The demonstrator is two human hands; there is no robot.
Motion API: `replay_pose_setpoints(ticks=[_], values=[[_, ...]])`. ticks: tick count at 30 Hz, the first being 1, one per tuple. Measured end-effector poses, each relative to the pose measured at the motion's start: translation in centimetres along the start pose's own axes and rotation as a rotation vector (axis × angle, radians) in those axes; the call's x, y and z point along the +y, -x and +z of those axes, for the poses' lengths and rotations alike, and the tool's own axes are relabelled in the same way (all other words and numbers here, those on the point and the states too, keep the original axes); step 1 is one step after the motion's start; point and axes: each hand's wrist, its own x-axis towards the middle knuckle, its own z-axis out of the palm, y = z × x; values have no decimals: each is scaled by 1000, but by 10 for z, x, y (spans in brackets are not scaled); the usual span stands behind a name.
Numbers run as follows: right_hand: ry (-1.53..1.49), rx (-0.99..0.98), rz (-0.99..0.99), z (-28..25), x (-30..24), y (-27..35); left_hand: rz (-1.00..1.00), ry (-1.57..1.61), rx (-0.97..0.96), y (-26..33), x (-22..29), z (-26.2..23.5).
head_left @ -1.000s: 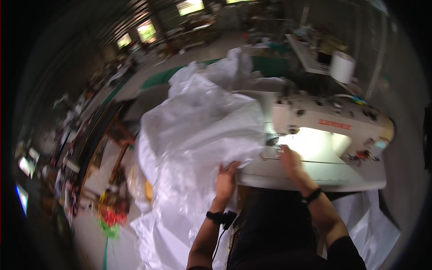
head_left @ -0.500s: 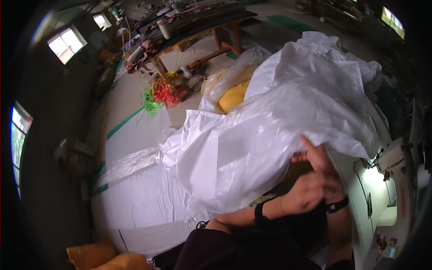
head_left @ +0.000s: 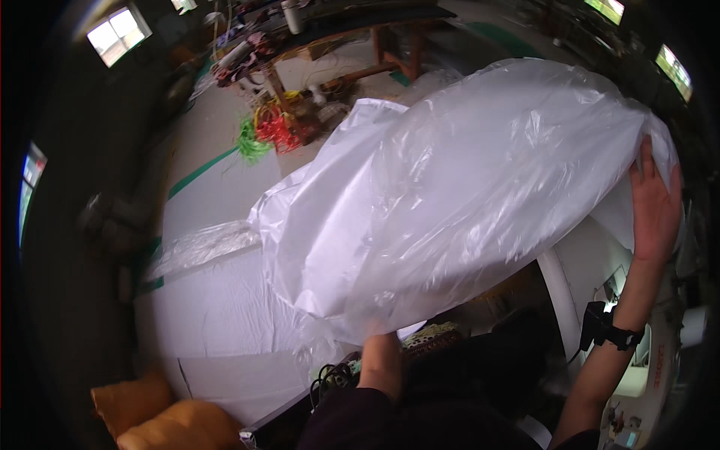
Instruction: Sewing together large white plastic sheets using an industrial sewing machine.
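Observation:
A large white sheet [head_left: 330, 247] with clear plastic film [head_left: 480, 187] over it spreads before me, raised and billowing toward the right. My right hand [head_left: 654, 210] is at the sheet's far right edge, its fingers stretched up against the material and spread apart. White material hangs around its fingertips. My left hand is under the film's near edge; only the wrist [head_left: 381, 352] shows plainly, and its fingers are hidden. Below the film's near edge lies a patterned greenish piece [head_left: 431, 337], partly covered.
At the right stands a white sewing machine [head_left: 637, 375] with a lit lamp. Orange-yellow bundles [head_left: 180, 427] lie at the lower left. A dark-topped wooden table [head_left: 352, 34] stands at the back, with red strands [head_left: 277, 135] and green strands [head_left: 253, 142] by its leg.
My right hand has moved up and right to the sheet's far edge. My left hand has gone left, under the film. The sheet has spread and now covers the yellow bundle behind it.

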Motion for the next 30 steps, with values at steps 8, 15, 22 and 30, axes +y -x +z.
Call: replay_pose_setpoints(ticks=[8,15,22,30], values=[[749,237,488,-129,114,131,446,-652,-24,130,145,58],[901,-1209,914,16,261,236,932,-1264,-470,209,146,235],[763,-1126,772,35,185,221,972,-1821,-945,126,57,332],[1369,-311,345,-59,17,252,562,-2102,-901,38,58,283]])
